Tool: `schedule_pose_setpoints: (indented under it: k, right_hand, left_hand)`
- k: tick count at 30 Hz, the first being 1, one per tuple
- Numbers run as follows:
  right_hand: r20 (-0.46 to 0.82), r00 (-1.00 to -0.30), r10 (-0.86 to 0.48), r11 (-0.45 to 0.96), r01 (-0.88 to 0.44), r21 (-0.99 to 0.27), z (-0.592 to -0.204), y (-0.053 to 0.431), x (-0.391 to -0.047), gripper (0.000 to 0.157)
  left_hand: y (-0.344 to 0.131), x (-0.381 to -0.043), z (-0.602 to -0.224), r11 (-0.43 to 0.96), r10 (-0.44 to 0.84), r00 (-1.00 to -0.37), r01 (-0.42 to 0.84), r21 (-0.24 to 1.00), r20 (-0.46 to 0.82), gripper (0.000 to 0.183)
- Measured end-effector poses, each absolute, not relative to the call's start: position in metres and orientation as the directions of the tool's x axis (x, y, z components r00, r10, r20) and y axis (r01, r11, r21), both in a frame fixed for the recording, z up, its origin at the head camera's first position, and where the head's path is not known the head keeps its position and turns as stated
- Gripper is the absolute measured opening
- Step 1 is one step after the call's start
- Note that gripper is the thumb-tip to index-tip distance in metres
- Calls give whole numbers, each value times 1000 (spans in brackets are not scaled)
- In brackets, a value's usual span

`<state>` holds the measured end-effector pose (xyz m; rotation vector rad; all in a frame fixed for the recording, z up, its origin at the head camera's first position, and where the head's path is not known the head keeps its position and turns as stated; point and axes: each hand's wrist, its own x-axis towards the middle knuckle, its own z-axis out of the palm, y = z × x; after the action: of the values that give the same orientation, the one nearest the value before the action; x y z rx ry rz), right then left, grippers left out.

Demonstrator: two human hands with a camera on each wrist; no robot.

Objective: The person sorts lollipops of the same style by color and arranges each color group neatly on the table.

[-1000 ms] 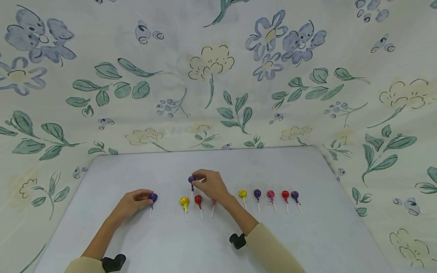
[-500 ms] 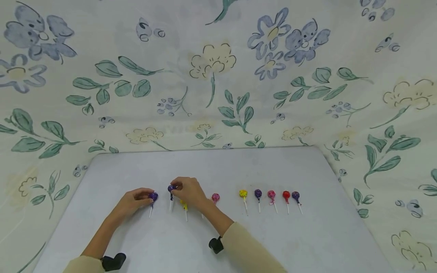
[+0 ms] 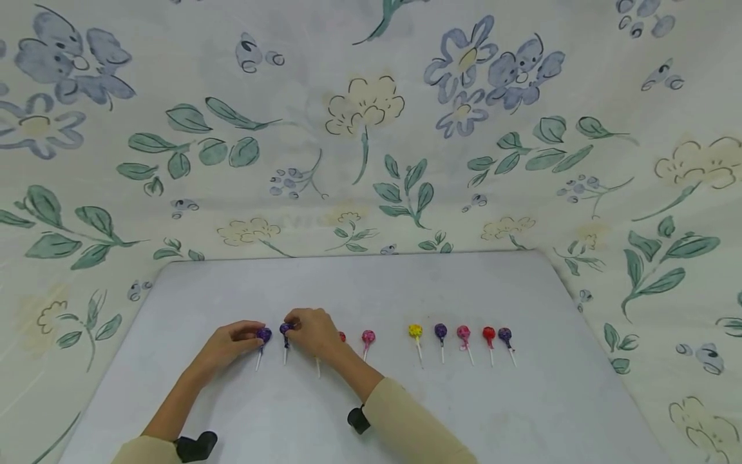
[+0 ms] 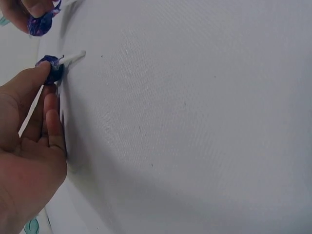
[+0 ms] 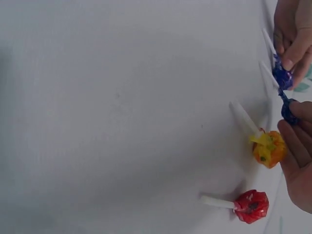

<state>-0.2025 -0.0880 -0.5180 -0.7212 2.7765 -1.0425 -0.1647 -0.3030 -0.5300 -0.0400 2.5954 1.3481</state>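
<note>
My left hand point(image 3: 228, 348) pinches a purple-wrapped lollipop point(image 4: 54, 72) by its round head between thumb and fingers, the white stick pointing toward me. Just right of it, my right hand point(image 3: 313, 332) pinches a second purple lollipop point(image 5: 289, 112) by its head, close over the white table. Below the right hand in the right wrist view lie a yellow lollipop point(image 5: 269, 150) and a red lollipop point(image 5: 252, 206). In the head view the right hand covers the yellow head and partly hides the red one. A pink lollipop point(image 3: 368, 336) lies right of these.
Farther right, a row holds a yellow lollipop point(image 3: 415, 330), a purple one point(image 3: 440, 330), a pink one point(image 3: 463, 332), a red one point(image 3: 489, 334) and another purple one point(image 3: 505, 335). The white table point(image 3: 406, 283) ends at a floral cloth backdrop point(image 3: 359, 193).
My right hand has carried its purple lollipop leftward and down, from behind the yellow and red lollipops to beside the left hand's one. The left hand stays in place.
</note>
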Motion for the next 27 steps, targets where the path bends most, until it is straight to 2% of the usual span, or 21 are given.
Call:
schedule_pose_setpoints:
  k: [9,16,27]
  right_hand:
    - [62,-890,-451,699,-396,-596,-524,-93,-201,17]
    - [77,-885,-459,672,-403,-622,-526,-93,-201,17]
    - [64,-868,-492,699,-437,-567,-526,-96,-198,19]
  left_hand:
    - [-302,-164,-528,587,72,-978,-116,801,-195,42]
    - [-300,-163,-526,581,75,-981,-101,807,-177,42]
    - [-298,-159,-526,588,67,-984,-96,803,-167,39]
